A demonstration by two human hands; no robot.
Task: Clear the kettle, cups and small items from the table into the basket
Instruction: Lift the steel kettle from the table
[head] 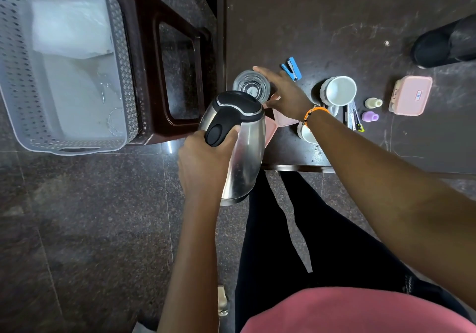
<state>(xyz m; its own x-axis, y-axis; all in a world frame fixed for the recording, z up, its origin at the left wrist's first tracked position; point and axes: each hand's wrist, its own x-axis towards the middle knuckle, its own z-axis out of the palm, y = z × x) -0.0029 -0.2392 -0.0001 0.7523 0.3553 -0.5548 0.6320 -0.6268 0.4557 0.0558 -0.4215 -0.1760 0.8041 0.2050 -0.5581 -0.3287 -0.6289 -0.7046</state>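
My left hand point(203, 162) grips the black handle of the steel kettle point(242, 152), which hangs tilted in the air off the table's near left corner. My right hand point(280, 93) reaches over the table with fingers stretched out beside the clear glass point(248, 85), not closed on anything. A white cup point(338, 91) stands to the right, and a second white cup point(307, 134) shows under my right wrist. The grey perforated basket point(121, 62) sits at the far left on a dark stool.
On the dark table point(334, 23) lie a blue stapler point(292, 68), a pink lidded box point(410, 95), pink lids point(283, 120) under my wrist, two small bottles point(372, 109) and a cutter point(354, 116). A black object point(445, 42) sits at the far right. The stool frame point(177, 74) stands between basket and table.
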